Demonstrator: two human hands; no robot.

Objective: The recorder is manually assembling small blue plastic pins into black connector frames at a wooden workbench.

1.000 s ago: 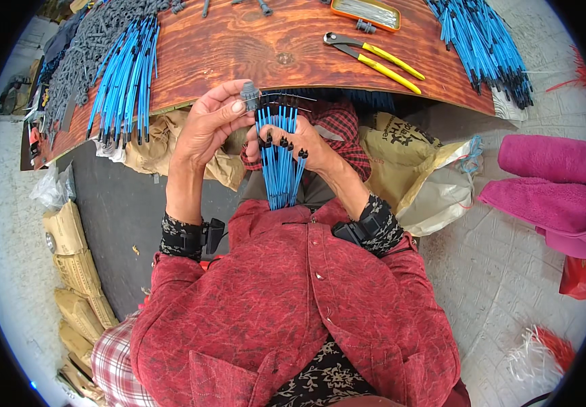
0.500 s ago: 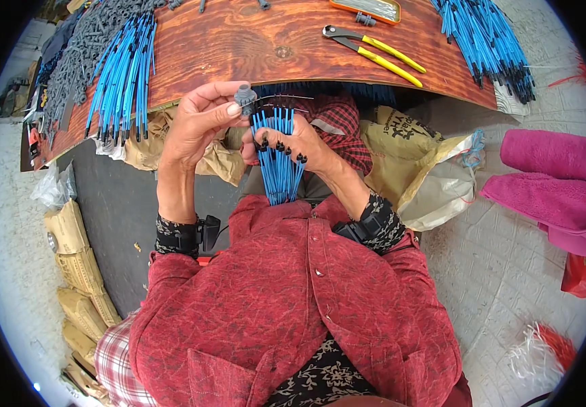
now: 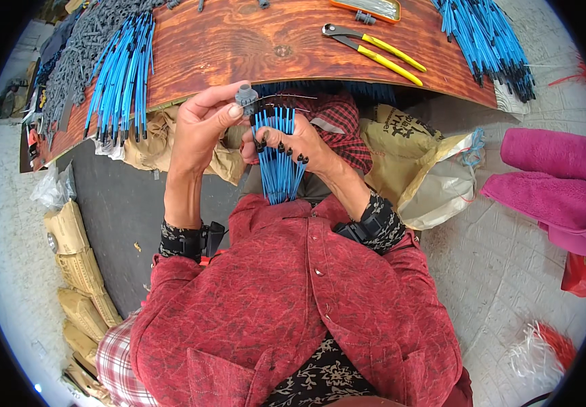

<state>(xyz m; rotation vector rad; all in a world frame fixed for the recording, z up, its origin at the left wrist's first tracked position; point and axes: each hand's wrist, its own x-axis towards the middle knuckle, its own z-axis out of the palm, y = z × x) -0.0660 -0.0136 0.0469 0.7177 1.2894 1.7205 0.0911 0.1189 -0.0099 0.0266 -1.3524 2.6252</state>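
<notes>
Between its thumb and fingers, my left hand [image 3: 201,125] pinches a grey ribbed plastic fitting [image 3: 246,100]. Thin dark wires stick out from beside the fitting toward the right. My right hand [image 3: 303,144] is wrapped round a bundle of thin blue tubes [image 3: 280,178] with black tips, held upright just above my lap. The tubes' upper ends stand out above my right thumb, right below and beside the fitting. Both hands are close together at the table's front edge. Whether the fitting touches the wires or tubes, I cannot tell.
On the wooden table [image 3: 238,47] lie yellow-handled pliers [image 3: 374,53], an orange-rimmed tray of pins [image 3: 374,8], and a heap of grey fittings [image 3: 79,64]. Blue tube bundles hang over its edge at left [image 3: 123,74] and right [image 3: 486,41]. An open sack [image 3: 442,190] stands right of my knees.
My left forearm and wrist have shifted slightly to the right, with the fitting still pinched. My right hand and the tube bundle have stayed nearly where they were.
</notes>
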